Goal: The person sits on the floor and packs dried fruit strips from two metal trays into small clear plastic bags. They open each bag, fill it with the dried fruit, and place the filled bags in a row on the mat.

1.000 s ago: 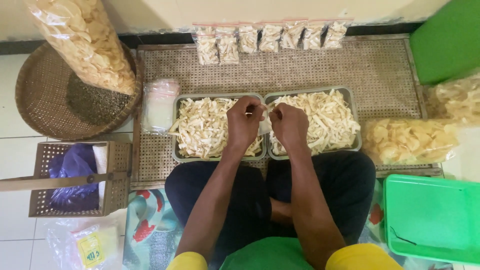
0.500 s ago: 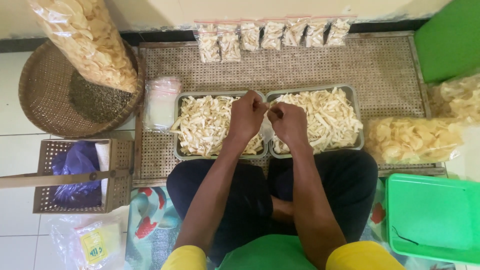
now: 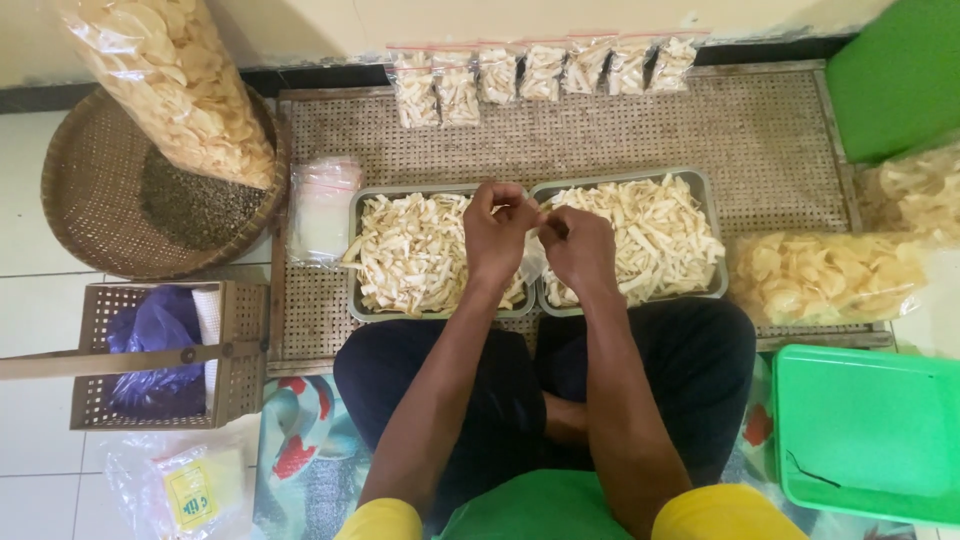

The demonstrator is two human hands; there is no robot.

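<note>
Two grey metal trays sit side by side on a woven mat (image 3: 620, 130), both heaped with pale cracker sticks: the left tray (image 3: 356, 250) and the right tray (image 3: 704, 190). My left hand (image 3: 495, 238) and my right hand (image 3: 578, 250) meet above the gap between the trays. Together they pinch a small clear plastic bag (image 3: 533, 262), which hangs mostly hidden behind the fingers. A stack of empty clear bags (image 3: 322, 208) lies left of the trays. A row of several filled small bags (image 3: 540, 72) lines the far edge of the mat.
A tall clear sack of round crackers (image 3: 170, 80) stands on a round woven basket (image 3: 85, 200) at left. A square wicker basket with purple cloth (image 3: 150, 350) is near left. More cracker bags (image 3: 830, 275) and green plastic lids (image 3: 865, 430) lie at right.
Both hands stay together over the trays with small finger movements on the bag. The view has shifted slightly; nothing else has moved.
</note>
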